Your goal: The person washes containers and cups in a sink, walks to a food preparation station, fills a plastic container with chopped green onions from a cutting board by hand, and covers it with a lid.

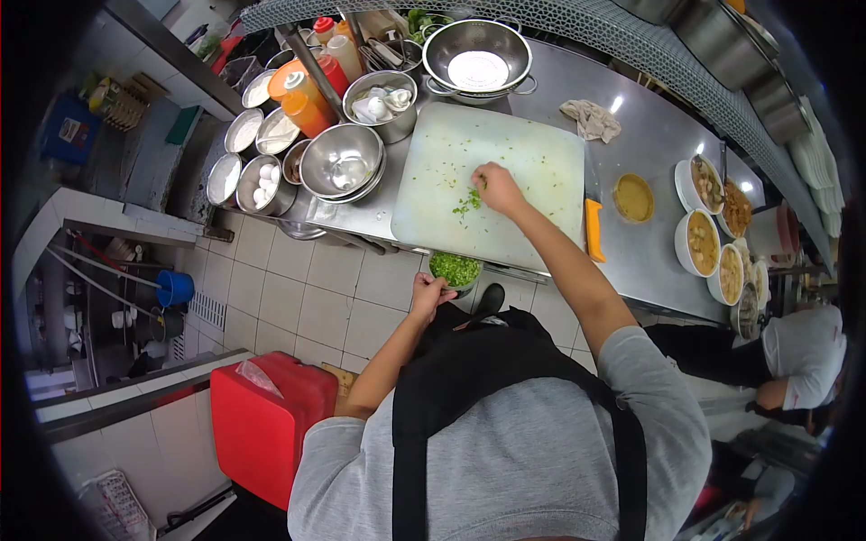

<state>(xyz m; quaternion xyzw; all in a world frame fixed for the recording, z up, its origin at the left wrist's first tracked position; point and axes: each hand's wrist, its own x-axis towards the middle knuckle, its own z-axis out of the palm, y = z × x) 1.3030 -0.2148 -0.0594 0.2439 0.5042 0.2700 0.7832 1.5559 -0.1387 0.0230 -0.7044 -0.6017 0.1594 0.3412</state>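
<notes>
My left hand (430, 295) grips the rim of a metal bowl of chopped greens (455, 269), held just below the counter's front edge. Over the white cutting board (424, 198), my right hand (496, 187) is closed in a pinch at the board's middle; what it holds, if anything, is too small to name. Beside its fingertips lies a small pile of green bits (468, 203), with more scattered over the board. An orange-handled knife (594, 230) rests at the board's right edge, its blade not clearly visible.
Left of the board stand steel bowls (341, 162), a bowl of eggs (264, 184) and sauce bottles (307, 113). Behind it is a colander (478, 56). To the right are a cloth (592, 120), a yellow container (633, 198) and food bowls (699, 242). Co-workers (798, 352) stand at the right.
</notes>
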